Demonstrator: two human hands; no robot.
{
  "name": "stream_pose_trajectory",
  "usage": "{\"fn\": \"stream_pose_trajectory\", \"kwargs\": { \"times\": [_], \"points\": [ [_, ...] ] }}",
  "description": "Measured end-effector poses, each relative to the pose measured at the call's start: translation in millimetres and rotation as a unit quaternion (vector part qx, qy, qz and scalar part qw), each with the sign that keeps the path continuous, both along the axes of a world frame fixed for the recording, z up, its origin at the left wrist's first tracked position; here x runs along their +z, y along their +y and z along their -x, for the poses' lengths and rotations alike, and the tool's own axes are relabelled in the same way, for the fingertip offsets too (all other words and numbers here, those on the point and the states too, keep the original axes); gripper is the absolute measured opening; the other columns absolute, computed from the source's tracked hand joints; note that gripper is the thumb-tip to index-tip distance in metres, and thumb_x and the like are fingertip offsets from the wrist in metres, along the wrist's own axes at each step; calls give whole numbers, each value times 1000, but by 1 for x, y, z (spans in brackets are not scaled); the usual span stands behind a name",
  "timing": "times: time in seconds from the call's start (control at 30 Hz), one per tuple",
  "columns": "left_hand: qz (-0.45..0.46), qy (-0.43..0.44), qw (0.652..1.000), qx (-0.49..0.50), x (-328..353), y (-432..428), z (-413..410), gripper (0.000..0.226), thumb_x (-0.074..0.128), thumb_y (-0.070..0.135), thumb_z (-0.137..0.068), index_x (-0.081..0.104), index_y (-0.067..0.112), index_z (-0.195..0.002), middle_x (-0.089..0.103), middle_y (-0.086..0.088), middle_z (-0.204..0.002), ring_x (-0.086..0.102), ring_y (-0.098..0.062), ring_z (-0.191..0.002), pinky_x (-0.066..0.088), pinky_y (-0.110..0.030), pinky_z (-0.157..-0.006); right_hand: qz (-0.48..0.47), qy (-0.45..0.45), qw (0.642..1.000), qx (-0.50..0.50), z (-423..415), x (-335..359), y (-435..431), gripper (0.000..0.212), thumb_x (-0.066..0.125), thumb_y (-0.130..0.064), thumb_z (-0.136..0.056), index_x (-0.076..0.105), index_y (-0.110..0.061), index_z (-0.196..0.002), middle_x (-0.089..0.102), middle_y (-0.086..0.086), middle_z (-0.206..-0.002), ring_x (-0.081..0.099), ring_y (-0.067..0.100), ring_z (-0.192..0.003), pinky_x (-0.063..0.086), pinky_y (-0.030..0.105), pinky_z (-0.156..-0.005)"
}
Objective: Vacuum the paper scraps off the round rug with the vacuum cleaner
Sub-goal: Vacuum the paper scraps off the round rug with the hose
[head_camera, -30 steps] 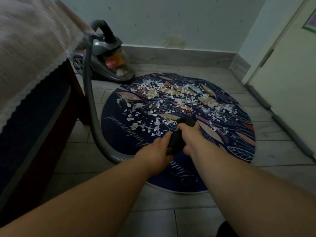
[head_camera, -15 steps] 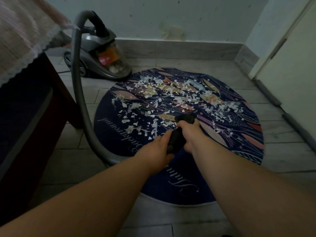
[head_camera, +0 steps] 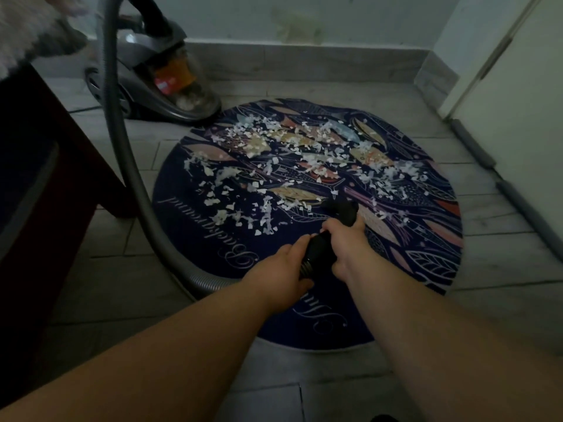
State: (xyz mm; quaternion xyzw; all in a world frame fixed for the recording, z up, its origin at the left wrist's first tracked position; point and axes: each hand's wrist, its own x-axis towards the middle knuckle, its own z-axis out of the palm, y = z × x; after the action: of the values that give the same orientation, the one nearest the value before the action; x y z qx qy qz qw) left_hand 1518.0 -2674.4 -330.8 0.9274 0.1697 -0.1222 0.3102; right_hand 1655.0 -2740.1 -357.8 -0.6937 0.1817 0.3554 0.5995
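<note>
step: sweep looks barely started, left hand (head_camera: 280, 269) + right hand (head_camera: 347, 245) fingers clamped round the black plastic vacuum nozzle (head_camera: 320, 254) mid-frame | scraps: white paper scraps (head_camera: 274, 166) cover the upper half of the round navy patterned rug (head_camera: 182, 220) | grey canister vacuum cleaner (head_camera: 146, 71) upper left | next: probably push the tip forward into the pile, keeping it low

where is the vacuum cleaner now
Head view, upper left: the vacuum cleaner stands on the floor just past the far-left edge of the round rug, near the wall.
</note>
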Motion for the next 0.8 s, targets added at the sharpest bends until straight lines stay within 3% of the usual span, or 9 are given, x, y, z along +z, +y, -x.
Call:
{"fn": "stream_pose_trajectory", "kwargs": {
  "times": [0.4, 0.67, 0.8],
  "points": [
    [-33, 5, 999, -2, 14, -34, 10, 82, 58, 39, -91, 1, 28, -150, 48, -12, -133, 55, -29, -109, 47, -41, -90, -5, -20, 1000, 7, 0, 9, -30, 75, 64, -10, -85, 29, -37, -145, 58, 19, -122, 64, 37, -99, 57, 55, -80],
    [-33, 23, 999, 4, 9, -34, 9, 81, 58, 38, -91, 3, 27, -149, 49, -12, -131, 55, -28, -109, 46, -40, -91, 3, -4, 999, 37, -1, 0, -28, 73, 64, -14, -89, 27, -39, -146, 58, 19, -123, 64, 37, -101, 57, 57, -82],
    [-38, 22, 999, 5, 7, -32, 8, 82, 58, 39, -91, 2, 27, -150, 49, -12, -131, 54, -28, -110, 45, -39, -91, 13, -6, 999, 37, 0, -4, -25, 78, 67, -18, -81, 27, -43, -144, 59, 19, -120, 64, 40, -99, 56, 60, -80]
  ]
}}
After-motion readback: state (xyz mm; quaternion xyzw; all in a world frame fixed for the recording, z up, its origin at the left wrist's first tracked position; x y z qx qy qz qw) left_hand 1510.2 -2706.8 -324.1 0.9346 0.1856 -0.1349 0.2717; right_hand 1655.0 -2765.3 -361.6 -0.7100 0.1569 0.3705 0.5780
